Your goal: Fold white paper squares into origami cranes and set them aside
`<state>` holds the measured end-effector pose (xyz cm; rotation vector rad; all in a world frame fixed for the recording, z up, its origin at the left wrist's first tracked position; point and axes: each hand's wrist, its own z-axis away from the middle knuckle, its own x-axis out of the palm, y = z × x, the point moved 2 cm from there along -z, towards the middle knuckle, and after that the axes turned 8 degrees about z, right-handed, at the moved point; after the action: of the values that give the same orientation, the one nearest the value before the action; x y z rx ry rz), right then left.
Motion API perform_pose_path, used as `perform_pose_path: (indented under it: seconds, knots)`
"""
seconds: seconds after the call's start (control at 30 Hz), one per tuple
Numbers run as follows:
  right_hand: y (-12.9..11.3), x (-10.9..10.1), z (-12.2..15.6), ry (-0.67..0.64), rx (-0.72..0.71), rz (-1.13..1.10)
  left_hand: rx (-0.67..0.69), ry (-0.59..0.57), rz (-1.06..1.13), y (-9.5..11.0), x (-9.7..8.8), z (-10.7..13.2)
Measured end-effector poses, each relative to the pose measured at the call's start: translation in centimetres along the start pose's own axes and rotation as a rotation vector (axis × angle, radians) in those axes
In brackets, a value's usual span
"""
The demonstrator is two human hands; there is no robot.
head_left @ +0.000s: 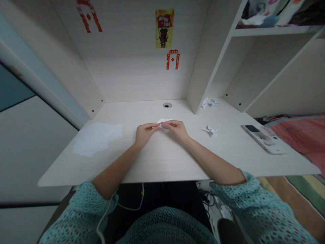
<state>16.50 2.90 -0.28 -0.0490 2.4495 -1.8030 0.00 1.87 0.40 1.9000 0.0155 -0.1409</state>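
Observation:
In the middle of the pale wood-grain desk [162, 162], my left hand [144, 134] and my right hand [177, 130] meet at their fingertips. Both pinch a small piece of folded white paper [164, 123], which shows mostly above and between my fingers. To the right of my right hand lies a small folded paper figure [210, 129], resembling a crane. A second white paper figure [209, 102] sits farther back, near the foot of the shelf upright. To the left of my left hand lie flat sheets of thin white paper [96, 139].
A smartphone in a pale patterned case [264, 139] lies near the desk's right edge. White shelf panels [210, 61] rise at the right, and a red blanket [299, 135] lies beyond. A white cable [132, 206] hangs below the desk's front edge.

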Motion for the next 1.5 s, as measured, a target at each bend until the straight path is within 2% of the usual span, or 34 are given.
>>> perform_pose_path:
  seconds: [0.27, 0.43, 0.63, 0.77, 1.07, 1.37, 1.5]
  knots:
    - [0.4, -0.1, -0.1, 0.061, -0.012, -0.003, -0.063, -0.058, 0.101, -0.1, 0.4, -0.1]
    - [0.7, 0.0, 0.0, 0.13, -0.044, 0.033, -0.143, -0.017, 0.157, -0.7, 0.5, -0.2]
    - [0.6, 0.0, 0.2, 0.233, -0.086, 0.091, -0.154, 0.04, 0.184, -0.4, 0.5, -0.2]
    - [0.3, -0.1, 0.2, 0.24, -0.08, 0.067, -0.14, 0.043, 0.206, -0.1, 0.4, -0.4]
    - [0.1, -0.1, 0.0, 0.164, 0.016, 0.051, -0.158, 0.07, 0.154, -0.3, 0.1, -0.5]
    - [0.0, 0.1, 0.0, 0.198, 0.011, 0.064, -0.16, 0.065, 0.154, -0.6, 0.3, -0.5]
    - [0.1, -0.9, -0.3, 0.257, -0.016, 0.078, -0.192, 0.124, 0.159, -1.0, -0.7, -0.8]
